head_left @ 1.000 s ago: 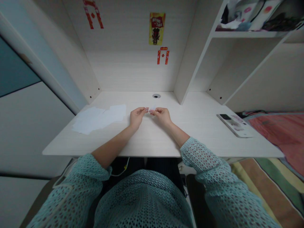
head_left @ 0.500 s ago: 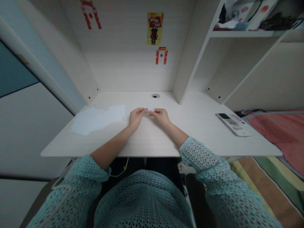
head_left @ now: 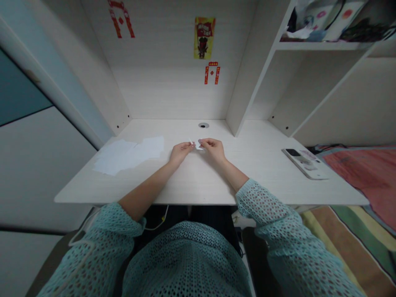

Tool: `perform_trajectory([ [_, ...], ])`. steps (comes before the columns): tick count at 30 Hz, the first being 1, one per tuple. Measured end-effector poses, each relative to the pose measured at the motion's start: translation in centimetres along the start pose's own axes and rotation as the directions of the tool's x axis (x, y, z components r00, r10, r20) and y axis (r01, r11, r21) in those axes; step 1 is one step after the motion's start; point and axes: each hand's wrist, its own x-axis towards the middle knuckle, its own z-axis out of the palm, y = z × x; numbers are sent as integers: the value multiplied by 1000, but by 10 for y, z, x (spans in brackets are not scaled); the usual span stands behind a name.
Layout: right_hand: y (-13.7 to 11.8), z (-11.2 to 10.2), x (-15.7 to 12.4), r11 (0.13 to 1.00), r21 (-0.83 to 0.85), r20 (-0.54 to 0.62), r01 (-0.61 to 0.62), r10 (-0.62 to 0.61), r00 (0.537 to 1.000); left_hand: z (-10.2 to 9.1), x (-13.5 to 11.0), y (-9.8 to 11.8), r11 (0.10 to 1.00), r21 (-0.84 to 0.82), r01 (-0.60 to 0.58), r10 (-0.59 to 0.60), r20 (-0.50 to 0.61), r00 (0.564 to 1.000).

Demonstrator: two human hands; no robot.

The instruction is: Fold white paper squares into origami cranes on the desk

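A small folded piece of white paper (head_left: 198, 145) is between my two hands, over the middle of the desk. My left hand (head_left: 182, 152) pinches its left end, where a thin white strip sticks up by the fingertips. From the other side, my right hand (head_left: 215, 149) grips the paper between thumb and fingers. The exact folds are too small to make out. To the left, several white sheets of paper (head_left: 123, 156) lie spread and overlapping on the desk, apart from both hands.
The white desk (head_left: 198, 187) has a round cable hole (head_left: 203, 125) near the back panel. A phone (head_left: 305, 163) lies at the right. An upright divider (head_left: 244, 82) stands behind my right hand, below a loaded shelf (head_left: 324, 46). A striped cloth (head_left: 343, 239) is at lower right.
My right hand has shifted slightly right and tilted up. More of the white paper now shows between the hands, with a thin strip standing up at the left fingertips.
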Motion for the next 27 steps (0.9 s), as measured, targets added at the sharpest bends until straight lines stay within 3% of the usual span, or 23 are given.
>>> perform_trajectory([
  [4, -7, -1, -1, 1000, 15, 43, 4, -5, 999, 0, 0, 0, 996, 82, -28, 26, 26, 999],
  [8, -10, -2, -1, 999, -29, 63, -32, 34, 997, 0, 0, 2, 997, 58, -49, 48, 8, 999],
  [17, -10, 2, -4, 992, 72, 60, -100, 96, 994, 1, -3, 6, 995, 62, -78, 78, 2, 997],
  [27, -8, -2, -3, 995, -57, 16, 77, -76, 997, -1, 5, -5, 989, 99, -111, 109, 30, 994],
])
